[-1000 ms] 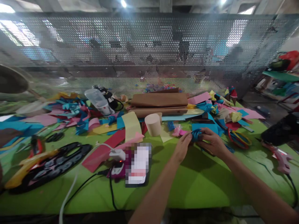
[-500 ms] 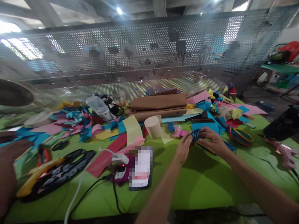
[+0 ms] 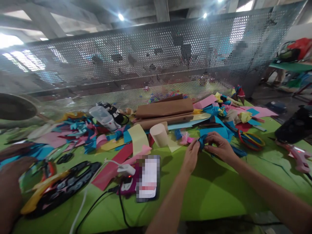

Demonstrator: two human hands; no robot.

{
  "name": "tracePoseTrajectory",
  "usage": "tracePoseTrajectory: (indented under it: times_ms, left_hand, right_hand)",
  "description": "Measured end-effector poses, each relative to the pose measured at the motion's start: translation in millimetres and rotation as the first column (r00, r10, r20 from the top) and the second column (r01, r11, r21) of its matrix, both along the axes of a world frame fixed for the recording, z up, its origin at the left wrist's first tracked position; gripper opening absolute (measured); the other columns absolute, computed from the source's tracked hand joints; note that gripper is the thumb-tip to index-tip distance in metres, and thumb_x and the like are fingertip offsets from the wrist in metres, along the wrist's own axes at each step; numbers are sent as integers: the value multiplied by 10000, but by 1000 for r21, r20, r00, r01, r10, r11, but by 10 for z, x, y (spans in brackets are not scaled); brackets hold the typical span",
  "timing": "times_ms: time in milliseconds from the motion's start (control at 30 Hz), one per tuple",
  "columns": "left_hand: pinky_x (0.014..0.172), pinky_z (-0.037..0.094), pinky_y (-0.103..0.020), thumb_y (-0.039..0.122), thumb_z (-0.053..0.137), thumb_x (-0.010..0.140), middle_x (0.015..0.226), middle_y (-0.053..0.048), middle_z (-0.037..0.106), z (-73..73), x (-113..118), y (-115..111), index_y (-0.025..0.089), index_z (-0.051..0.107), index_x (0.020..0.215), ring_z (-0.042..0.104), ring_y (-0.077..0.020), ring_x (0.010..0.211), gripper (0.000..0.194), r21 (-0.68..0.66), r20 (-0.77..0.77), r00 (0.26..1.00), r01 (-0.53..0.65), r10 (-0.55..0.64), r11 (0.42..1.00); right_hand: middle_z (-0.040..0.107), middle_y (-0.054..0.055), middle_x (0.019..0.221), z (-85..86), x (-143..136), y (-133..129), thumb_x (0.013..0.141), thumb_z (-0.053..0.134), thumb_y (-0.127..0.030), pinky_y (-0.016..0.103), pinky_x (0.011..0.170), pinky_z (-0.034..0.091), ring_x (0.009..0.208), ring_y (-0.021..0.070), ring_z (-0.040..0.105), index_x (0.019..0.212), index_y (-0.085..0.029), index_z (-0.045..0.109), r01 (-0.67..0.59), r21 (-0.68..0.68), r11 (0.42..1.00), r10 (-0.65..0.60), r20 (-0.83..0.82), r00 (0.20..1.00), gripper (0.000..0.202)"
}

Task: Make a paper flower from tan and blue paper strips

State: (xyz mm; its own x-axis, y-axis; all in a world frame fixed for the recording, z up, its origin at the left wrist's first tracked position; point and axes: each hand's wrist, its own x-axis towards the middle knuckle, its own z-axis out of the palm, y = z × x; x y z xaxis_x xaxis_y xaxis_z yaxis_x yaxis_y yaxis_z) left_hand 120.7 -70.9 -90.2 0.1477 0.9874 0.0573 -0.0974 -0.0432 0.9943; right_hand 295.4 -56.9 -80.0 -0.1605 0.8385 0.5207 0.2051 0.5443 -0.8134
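Observation:
Between my two hands, above the right half of the green table (image 3: 207, 201), is a small bundle of blue paper (image 3: 202, 142). My left hand (image 3: 192, 152) pinches its left side. Fingers of my right hand (image 3: 219, 147) close on its right side and partly hide it. A flat blue sheet (image 3: 215, 131) lies just behind my hands. To their left are small pink pieces (image 3: 186, 139) and an upright cream paper roll (image 3: 159, 135).
Another person's hand (image 3: 14, 169) reaches in at the far left. A phone (image 3: 148, 178), a purple power adapter (image 3: 128, 184) and cables lie left of my arms. Scissors (image 3: 251, 140) and a pink glue gun (image 3: 298, 157) are on the right. Folded brown paper (image 3: 164, 109) lies behind.
The blue bundle has turned slightly between my fingers, and my right fingers have shifted on it. The other person's hand at the left has moved lower and further in. The view has tilted a little.

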Motion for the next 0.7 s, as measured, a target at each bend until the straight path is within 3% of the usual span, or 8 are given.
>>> tracePoseTrajectory:
  times_ms: [167,367,567,700]
  left_hand:
    - [992,469,-325,471,490,973,1137,-55,708,31,15,-21,208,694,1197,615,-213,1070,401,53,-56,998,-10,13,999]
    - [989,467,-303,417,488,981,1161,-54,706,57,13,-30,217,698,1197,621,-205,1063,361,169,-121,993,14,6,985]
    - [1081,439,-371,429,509,966,1279,-95,684,38,-7,-2,180,699,1219,597,-245,1199,403,34,-27,1000,17,-16,999]
    - [1106,429,-395,429,531,951,1324,-140,663,68,-21,-4,134,685,1248,562,-269,1279,445,-61,12,1000,0,1,998]
  right_hand:
    - [619,115,1208,27,-14,-40,792,806,-467,438,922,552,1095,284,607,867,-248,770,54,44,998,-58,85,995,234]
    - [609,106,1327,-17,-36,-29,858,747,-429,448,940,558,1035,265,641,845,-257,787,17,42,999,-22,119,993,176]
    - [617,111,1321,-68,34,43,859,756,-389,495,1001,518,1166,296,610,808,-243,776,-61,74,995,48,164,985,155]
    - [625,101,1325,-67,92,81,859,761,-356,482,975,528,1132,282,630,800,-251,776,-120,94,988,99,204,974,122]
